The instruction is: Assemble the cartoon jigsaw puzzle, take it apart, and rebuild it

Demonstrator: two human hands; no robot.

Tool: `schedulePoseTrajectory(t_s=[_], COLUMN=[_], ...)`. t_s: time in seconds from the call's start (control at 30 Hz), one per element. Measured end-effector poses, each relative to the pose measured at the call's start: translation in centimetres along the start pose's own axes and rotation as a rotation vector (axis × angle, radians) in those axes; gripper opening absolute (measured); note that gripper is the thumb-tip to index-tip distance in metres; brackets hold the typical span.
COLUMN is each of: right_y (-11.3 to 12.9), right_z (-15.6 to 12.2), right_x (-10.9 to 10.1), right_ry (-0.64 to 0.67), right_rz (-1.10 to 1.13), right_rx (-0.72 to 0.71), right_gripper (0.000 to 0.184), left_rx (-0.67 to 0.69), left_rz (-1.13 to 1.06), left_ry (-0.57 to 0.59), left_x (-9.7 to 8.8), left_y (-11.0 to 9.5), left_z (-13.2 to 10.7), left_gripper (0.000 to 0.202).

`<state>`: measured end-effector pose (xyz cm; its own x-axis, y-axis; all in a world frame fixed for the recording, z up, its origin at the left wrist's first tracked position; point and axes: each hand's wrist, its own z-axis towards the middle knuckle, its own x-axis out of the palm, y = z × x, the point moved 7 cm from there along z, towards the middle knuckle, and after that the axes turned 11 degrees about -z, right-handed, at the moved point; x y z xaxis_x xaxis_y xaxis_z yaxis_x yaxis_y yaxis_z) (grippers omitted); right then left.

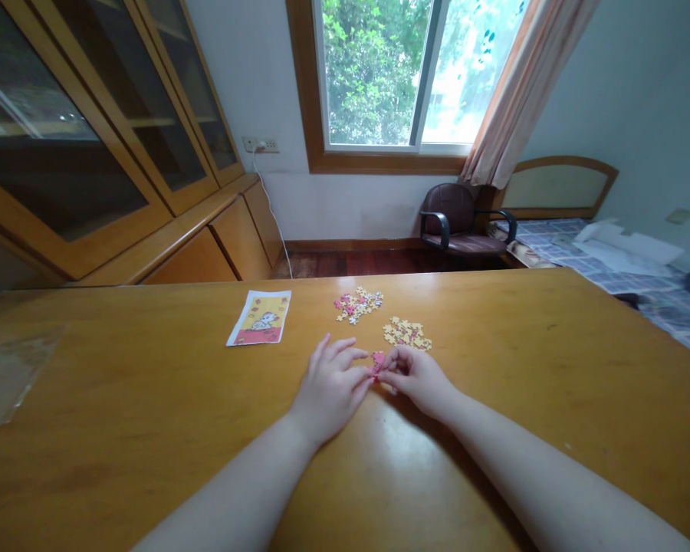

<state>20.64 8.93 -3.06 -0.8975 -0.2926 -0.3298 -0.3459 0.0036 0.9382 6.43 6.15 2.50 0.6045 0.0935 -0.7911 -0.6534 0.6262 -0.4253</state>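
Note:
Pink jigsaw puzzle pieces (378, 359) lie on the table between my two hands. My left hand (332, 379) rests palm down with its fingers spread, and its thumb and forefinger tips touch the left side of the pink pieces. From the right, my right hand (417, 377) pinches at a pink piece with thumb and fingertips; the fingers partly hide it. Just beyond my right hand is a pile of yellow-backed puzzle pieces (407, 334). A second pile of pink, white and yellow pieces (358, 304) lies farther back. Left of it is a picture card (261, 320) with a cartoon animal.
The wooden table (149, 399) spans the view, with a clear plastic sheet (11, 376) at its left. Beyond its far edge stand a brown armchair (457, 218) and a bed (638, 284). A glass-fronted cabinet (189, 176) runs along the left wall.

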Motion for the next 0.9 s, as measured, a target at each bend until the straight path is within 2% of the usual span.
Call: schedulePoseTrajectory(t_s=[0.47,0.53,0.6,0.7,0.8,0.9], right_y=[-0.1,0.6,1.7,2.8,2.6,2.3], right_z=[0.0,-0.1,-0.5,-1.0,-1.1,-1.0], right_x=[-0.2,-0.5,-0.9,-0.9,-0.9,-0.7], right_ry=[-0.063,-0.090,-0.129,-0.133,-0.119,-0.109], right_rz=[-0.050,-0.202,-0.449,-0.771,-0.928,-0.981], right_rx=[-0.027,-0.094,-0.218,-0.358,-0.367,-0.365], right_gripper=[0.035,0.027,0.019,0.018,0.023,0.026], left_rx=[-0.022,-0.037,-0.081,-0.157,-0.176,-0.194], left_rz=[0.023,0.035,0.056,0.081,0.089,0.078], left_ry=[-0.012,-0.009,-0.014,-0.006,0.025,0.038], left_x=[0.2,0.1,-0.2,-0.2,0.2,0.6], left_y=[-0.3,-0.1,0.5,1.6,2.1,2.4], left_z=[0.1,0.1,0.1,0.0,-0.1,-0.1], left_gripper=[0.015,0.015,0.015,0.013,0.013,0.014])
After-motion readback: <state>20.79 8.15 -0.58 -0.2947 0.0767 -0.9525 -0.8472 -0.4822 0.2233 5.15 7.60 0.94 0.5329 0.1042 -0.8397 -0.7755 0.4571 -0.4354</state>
